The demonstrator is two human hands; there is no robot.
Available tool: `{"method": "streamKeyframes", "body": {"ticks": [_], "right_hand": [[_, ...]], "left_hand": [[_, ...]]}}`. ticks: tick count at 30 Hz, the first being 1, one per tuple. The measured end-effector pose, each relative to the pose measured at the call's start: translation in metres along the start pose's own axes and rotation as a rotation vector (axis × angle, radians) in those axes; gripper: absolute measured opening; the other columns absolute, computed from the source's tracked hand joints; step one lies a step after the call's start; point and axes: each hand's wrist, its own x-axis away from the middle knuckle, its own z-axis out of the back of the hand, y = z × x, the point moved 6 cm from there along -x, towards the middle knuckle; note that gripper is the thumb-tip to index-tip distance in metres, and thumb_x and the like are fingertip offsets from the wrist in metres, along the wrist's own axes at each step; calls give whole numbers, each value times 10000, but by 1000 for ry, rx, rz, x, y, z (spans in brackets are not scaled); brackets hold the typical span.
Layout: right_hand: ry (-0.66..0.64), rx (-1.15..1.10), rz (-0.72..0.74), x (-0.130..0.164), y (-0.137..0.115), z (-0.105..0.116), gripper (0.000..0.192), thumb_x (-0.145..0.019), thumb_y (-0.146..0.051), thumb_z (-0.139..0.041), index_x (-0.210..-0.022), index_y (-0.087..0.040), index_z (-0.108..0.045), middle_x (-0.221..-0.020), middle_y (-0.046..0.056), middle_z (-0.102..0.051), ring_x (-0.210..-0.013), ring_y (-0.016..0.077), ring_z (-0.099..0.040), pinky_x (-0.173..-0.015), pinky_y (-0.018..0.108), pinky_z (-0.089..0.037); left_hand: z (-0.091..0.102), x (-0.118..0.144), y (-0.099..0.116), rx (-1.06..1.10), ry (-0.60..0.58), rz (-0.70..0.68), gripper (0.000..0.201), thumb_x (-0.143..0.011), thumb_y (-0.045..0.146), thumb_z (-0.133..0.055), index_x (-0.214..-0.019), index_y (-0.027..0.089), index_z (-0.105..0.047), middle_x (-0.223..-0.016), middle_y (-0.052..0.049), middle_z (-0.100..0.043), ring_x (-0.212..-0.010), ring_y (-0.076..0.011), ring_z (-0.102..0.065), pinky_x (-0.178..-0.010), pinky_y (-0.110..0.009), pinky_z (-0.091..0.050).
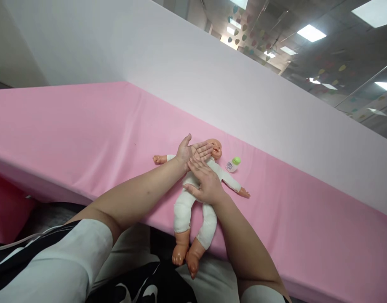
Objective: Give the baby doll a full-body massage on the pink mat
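Left hand [188, 152] fingers [203, 148] spread flat beside plastic doll [193, 198] head; right hand [206, 182] fingers released, flat on cloth chest; small bottle [233, 164] beyond.

Both forearms are bare from elbow to wrist, and neither the left hand [187, 152] nor the right hand [206, 181] shows a ring, watch or glove. Short white sleeves [70, 261] end near the elbows (the right one barely shows at the lower edge). Below them lies black clothing [145, 286] with bold white markings.
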Motion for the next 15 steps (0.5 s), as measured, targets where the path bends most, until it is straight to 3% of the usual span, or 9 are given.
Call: {"method": "streamKeyframes", "body": {"ticks": [6, 11, 15], "right_hand": [[57, 23, -23, 2, 4, 4, 890, -971, -647, -568, -1681, -168, -328, -1710, 126, -395, -1632, 319, -297, -1344, 560, -220], [66, 93, -98, 2, 14, 1, 977, -973, -693, -533, -1712, -147, -204, -1743, 145, -321, -1650, 343, -233, -1352, 585, -145], [63, 149, -150, 3, 24, 1, 1001, -961, -733, -530, -1705, -138, -224, -1733, 166, -339, -1649, 376, -218, -1341, 635, -89]], "left_hand": [[-22, 11, -20, 29, -57, 82, 854, -1015, 716, -357, -1459, 18, -570, -1315, -293, -716, -1234, -378, -717, -1058, -499, -559], [-23, 14, -32, 5, -5, 67, 818, -1003, 722, -388, -1397, 46, -627, -1256, -256, -751, -1227, -365, -719, -1112, -488, -521], [-25, 15, -44, 6, -7, 125, 760, -1006, 697, -398, -1360, 74, -651, -1202, -232, -773, -1189, -370, -731, -1125, -531, -509]]}}
